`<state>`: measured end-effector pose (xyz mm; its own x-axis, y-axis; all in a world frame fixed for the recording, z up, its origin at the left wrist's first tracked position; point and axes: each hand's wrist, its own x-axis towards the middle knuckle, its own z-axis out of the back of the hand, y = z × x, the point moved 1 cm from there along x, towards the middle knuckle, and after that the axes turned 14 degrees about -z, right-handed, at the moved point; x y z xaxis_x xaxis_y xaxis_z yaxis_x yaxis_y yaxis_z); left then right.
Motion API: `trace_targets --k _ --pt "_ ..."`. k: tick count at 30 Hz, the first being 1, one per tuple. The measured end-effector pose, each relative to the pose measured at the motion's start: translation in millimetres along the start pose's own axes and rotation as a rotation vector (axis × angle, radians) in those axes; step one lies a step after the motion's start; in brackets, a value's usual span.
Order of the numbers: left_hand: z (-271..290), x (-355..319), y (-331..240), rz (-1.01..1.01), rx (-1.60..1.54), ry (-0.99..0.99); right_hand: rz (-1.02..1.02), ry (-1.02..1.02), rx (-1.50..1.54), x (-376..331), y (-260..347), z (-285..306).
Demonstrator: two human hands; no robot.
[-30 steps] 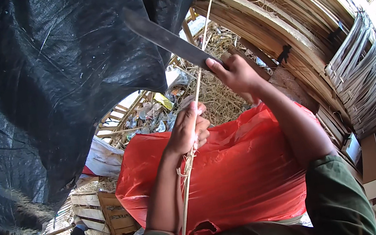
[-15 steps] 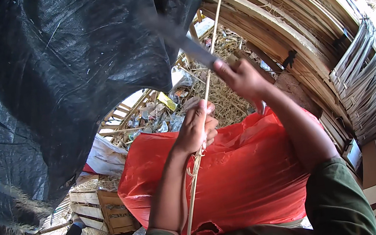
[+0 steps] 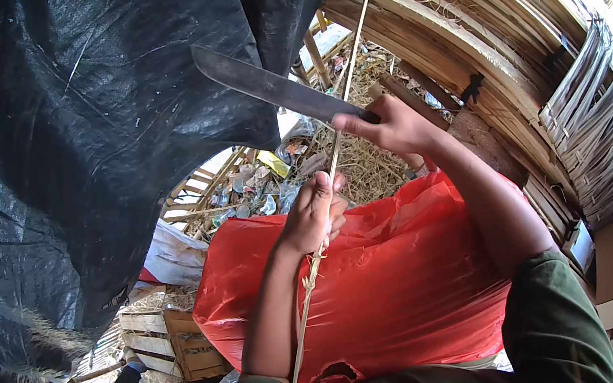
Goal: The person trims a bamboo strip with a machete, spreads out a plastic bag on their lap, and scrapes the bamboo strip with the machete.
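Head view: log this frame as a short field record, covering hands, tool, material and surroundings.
left hand: closed around a thin bamboo strip, which runs up past the blade and down along the forearm
right hand: grips the handle of a long dark machete, blade pointing up and left
lap: red plastic sheet spread over it
overhead left: black tarpaulin
right side: stacked bamboo slats and a bundle of split strips
ground: straw and litter
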<state>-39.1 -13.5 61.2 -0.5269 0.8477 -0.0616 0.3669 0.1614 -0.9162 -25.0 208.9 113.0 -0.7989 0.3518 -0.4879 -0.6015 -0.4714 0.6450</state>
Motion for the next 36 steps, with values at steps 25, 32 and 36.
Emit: trace_targets --k 25,32,36 --pt "-2 9 2 -0.028 -0.234 -0.149 -0.157 0.404 0.377 -45 13 -16" --pt "-4 16 4 -0.071 -0.226 -0.165 -0.171 0.48 0.387 -57 14 -14" --pt "21 26 22 0.0 -0.092 -0.337 -0.087 0.364 0.176 -85 38 -31"
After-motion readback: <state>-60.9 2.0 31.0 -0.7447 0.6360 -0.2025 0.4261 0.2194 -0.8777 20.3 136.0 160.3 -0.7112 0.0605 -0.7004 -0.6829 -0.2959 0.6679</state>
